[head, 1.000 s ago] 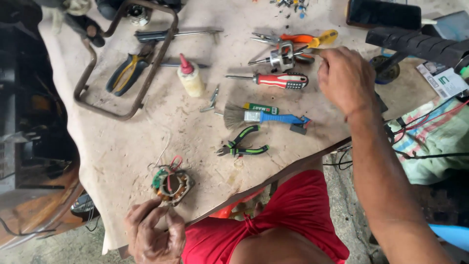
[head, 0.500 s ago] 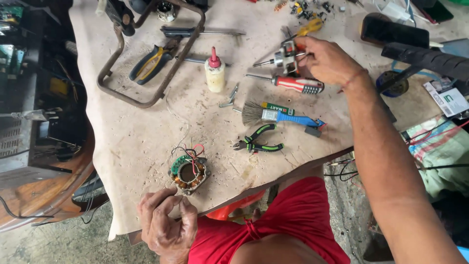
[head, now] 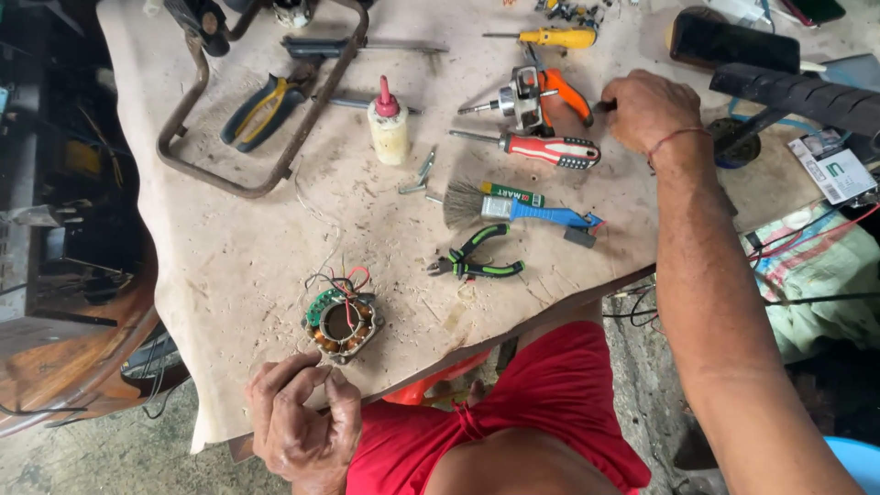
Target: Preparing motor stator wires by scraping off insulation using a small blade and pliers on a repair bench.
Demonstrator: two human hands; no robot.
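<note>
Reaching farther since before, right hand (head: 649, 110) now curls around a dark handle beside the orange pliers (head: 561, 92) near the table's far edge. Left hand (head: 302, 426) pinches a thin wire by the stator coil (head: 342, 321) at the near edge.

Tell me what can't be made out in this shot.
Head view only:
- What the right hand grips: its curled fingers cover it.
- Whether the left hand pinches a wire: too thin to tell.
- The bent metal frame: cut by the top edge.
- The stator coil wire ends: too small.
</note>
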